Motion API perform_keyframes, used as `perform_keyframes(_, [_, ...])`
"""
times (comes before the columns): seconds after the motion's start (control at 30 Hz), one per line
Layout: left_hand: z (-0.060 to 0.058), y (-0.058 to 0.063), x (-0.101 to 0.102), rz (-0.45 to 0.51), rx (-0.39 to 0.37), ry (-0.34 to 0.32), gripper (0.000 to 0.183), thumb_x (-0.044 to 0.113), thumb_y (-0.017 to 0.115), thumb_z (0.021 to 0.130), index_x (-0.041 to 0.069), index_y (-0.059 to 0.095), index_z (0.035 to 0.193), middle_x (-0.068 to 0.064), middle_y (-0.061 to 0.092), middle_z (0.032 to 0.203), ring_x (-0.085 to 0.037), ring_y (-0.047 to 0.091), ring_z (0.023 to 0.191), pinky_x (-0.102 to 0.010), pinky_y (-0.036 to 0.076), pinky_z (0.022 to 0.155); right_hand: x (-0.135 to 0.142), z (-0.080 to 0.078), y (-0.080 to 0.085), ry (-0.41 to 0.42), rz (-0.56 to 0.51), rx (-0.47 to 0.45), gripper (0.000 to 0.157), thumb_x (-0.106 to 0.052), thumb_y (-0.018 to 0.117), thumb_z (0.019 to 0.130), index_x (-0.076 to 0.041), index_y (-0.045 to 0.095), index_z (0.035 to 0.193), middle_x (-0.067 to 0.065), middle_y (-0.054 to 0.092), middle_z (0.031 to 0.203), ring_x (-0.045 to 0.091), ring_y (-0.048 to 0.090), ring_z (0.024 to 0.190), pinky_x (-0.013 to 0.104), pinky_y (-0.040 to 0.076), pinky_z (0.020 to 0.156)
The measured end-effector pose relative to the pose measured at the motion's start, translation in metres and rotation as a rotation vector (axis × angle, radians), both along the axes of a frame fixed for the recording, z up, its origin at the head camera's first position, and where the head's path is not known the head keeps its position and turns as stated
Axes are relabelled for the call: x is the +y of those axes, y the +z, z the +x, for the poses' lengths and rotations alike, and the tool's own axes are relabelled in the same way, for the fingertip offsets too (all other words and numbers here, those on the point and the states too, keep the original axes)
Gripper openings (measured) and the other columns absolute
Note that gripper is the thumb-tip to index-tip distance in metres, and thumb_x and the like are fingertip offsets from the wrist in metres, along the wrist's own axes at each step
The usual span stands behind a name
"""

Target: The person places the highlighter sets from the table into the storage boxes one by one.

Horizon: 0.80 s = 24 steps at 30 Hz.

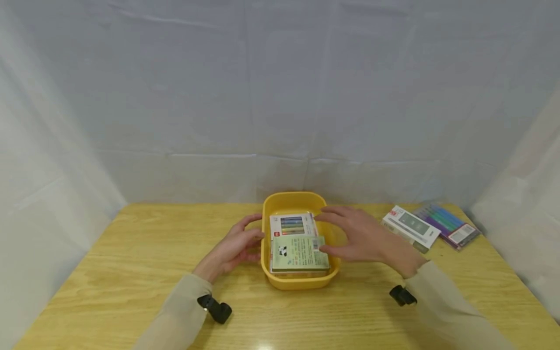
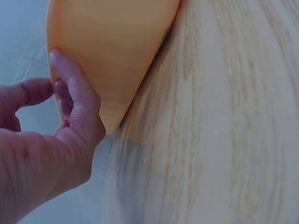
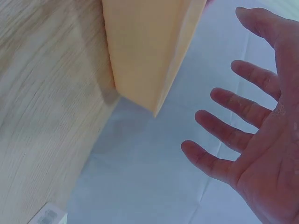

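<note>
The left hand [image 1: 234, 249] is pinching the yellow basin [image 1: 299, 283] at its nine-o'clock rim; the right hand [image 1: 362, 235], fingers apart, is hovering at three. Inside, a panda-printed green pack [image 1: 298, 256] is lying toward six, a coloured-pen box [image 1: 291, 225] toward twelve.

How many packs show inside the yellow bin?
2: a white pack with a coloured-pen panel toward the back of the yellow bin, and a green panda-printed pack in front. More may be hidden underneath.
</note>
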<state>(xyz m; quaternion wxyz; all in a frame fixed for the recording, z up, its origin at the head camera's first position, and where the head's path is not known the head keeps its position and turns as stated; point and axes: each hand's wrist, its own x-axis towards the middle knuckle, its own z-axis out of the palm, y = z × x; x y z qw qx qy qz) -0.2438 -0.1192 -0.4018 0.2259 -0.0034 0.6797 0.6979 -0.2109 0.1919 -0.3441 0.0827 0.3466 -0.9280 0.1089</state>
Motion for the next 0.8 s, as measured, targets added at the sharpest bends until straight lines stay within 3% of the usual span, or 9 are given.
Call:
perform_keyframes(0.47, [0.000,-0.001,-0.002,0.001,0.001,0.001,0.064,0.014,0.053,0.098,0.018,0.029,0.158,-0.022,0.053,0.143,-0.021,0.060,0.103,-0.030,0.054,0.069,0.029,0.004,0.000,-0.117,-0.022,-0.014,0.063,-0.054,0.068,0.092,-0.021,0.057,0.145,0.012,0.055,0.151,0.040,0.054,0.135,0.063,0.044,0.107])
perform_keyframes(0.8, [0.002,0.000,-0.002,0.006,0.004,-0.005,0.065,0.014,0.053,0.099,0.018,0.028,0.159,-0.023,0.052,0.143,-0.022,0.060,0.104,-0.030,0.055,0.070,0.047,0.005,-0.006,-0.131,-0.043,0.025,0.067,-0.050,0.072,0.090,-0.017,0.055,0.146,0.013,0.055,0.150,0.042,0.053,0.135,0.065,0.043,0.106])
